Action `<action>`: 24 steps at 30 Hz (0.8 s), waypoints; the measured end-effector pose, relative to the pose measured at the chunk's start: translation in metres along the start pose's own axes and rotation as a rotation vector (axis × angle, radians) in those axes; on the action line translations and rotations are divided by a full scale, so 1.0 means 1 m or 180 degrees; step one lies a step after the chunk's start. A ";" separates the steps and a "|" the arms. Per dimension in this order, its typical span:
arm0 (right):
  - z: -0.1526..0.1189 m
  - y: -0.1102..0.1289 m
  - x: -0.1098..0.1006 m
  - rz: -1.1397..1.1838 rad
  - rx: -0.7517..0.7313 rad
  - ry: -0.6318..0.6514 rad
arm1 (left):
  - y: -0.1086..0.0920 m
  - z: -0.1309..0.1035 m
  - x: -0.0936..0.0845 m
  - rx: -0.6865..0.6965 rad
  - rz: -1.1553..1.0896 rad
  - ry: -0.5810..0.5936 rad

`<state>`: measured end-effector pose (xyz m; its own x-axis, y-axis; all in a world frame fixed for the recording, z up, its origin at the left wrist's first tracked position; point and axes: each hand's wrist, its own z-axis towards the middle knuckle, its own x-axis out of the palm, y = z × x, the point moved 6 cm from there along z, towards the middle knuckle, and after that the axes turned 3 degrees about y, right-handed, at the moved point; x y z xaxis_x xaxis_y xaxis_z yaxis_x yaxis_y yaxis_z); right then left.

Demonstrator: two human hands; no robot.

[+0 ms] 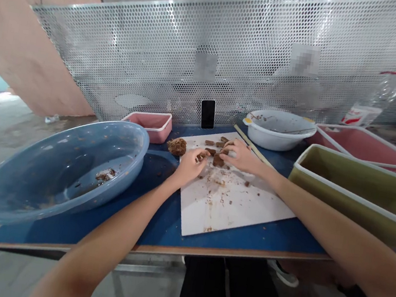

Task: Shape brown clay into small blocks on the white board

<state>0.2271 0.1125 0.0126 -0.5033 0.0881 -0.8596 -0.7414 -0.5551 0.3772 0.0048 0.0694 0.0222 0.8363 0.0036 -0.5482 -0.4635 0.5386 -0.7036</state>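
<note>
A white board (pixel 241 208) lies on the blue tabletop, strewn with brown crumbs and yellowish smears. Over its far left part, my left hand (pixel 191 165) has curled fingers, closed about a small dark brown piece that they partly hide. My right hand (pixel 240 156) comes in from the right with bent fingers, the thumb and fingertips against a blocky brown chunk (pixel 218 160). Between and behind the hands lie several short brown pieces (pixel 211 151). A rough, crumbly brown lump (pixel 176 146) rests at the board's left edge. What the material is, I cannot tell.
A large blue basin (pixel 69 170) with brown residue stands left. Behind are a small pink bin (pixel 153 127), an upright phone (pixel 207 114) and a white basin (pixel 277 130). A pale stick (pixel 252 146) lies along the board; a green bin (pixel 354 190) and a pink bin (pixel 375 146) stand right.
</note>
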 end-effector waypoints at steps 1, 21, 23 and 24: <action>-0.001 0.000 -0.001 -0.0026 0.0010 -0.0055 | -0.004 0.005 0.000 0.0102 0.0131 0.0008; -0.005 0.010 0.001 -0.0031 -0.0057 -0.0197 | 0.013 0.036 0.015 0.0230 0.0004 0.0293; -0.004 0.009 0.004 -0.0031 -0.0078 -0.0256 | 0.015 0.039 0.017 0.0177 -0.0022 0.0281; -0.003 0.008 0.005 -0.0030 -0.0078 -0.0283 | 0.016 0.040 0.018 0.0166 -0.0031 0.0299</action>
<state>0.2201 0.1064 0.0102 -0.5346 0.1660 -0.8286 -0.7358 -0.5737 0.3597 0.0241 0.1119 0.0191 0.8084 -0.0797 -0.5832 -0.4376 0.5813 -0.6860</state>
